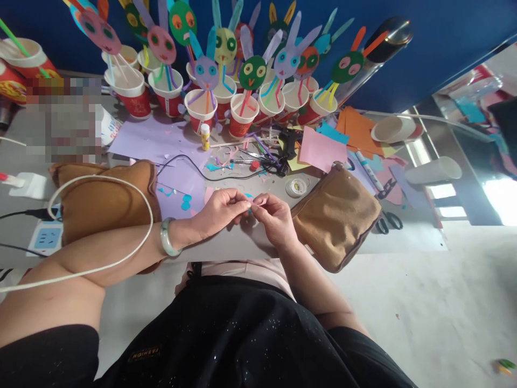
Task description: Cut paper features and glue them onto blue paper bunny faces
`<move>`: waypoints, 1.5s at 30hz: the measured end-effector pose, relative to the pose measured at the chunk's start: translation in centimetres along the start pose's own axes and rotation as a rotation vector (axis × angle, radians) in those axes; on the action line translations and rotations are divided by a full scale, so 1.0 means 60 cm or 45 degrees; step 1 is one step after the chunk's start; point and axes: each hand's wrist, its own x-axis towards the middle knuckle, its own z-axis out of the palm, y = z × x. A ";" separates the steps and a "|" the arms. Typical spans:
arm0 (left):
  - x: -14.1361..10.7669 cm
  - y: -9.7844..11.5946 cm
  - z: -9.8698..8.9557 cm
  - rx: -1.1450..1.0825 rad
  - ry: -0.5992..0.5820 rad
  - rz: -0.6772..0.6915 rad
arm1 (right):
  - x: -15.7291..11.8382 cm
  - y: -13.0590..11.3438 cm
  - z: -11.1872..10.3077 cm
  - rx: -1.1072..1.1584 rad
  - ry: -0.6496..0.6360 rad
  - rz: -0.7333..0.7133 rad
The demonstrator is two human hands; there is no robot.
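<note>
My left hand (221, 213) and my right hand (275, 220) meet fingertip to fingertip just above the front part of the grey table. Between their pinched fingers is a small strip of pink paper (262, 203); most of it is hidden by the fingers. Bits of blue show behind the fingertips, too covered to make out. Close by on the right lies a brown fabric cushion (337, 215), near my right wrist. A second brown cushion (105, 202) rests under my left forearm. Past the hands sits a small round clear container (297, 187).
Red paper cups (243, 123) with paper bunny-eared figures line the back. A glue stick (205, 137), a black glue gun (288, 141), black-handled scissors (278, 166) and paper scraps lie mid-table. A white cable (149, 199) loops over my left forearm. Coloured sheets (323, 151) lie right.
</note>
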 end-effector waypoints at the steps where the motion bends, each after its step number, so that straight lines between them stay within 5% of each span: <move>1: 0.000 0.002 0.000 0.015 -0.001 0.001 | 0.000 0.001 0.000 -0.001 -0.008 0.008; 18: 0.002 -0.011 -0.014 0.543 -0.094 0.302 | -0.003 0.002 -0.007 -0.091 -0.114 -0.017; 45: 0.004 -0.008 -0.009 0.394 -0.038 0.311 | 0.000 0.015 -0.019 -0.015 -0.132 0.027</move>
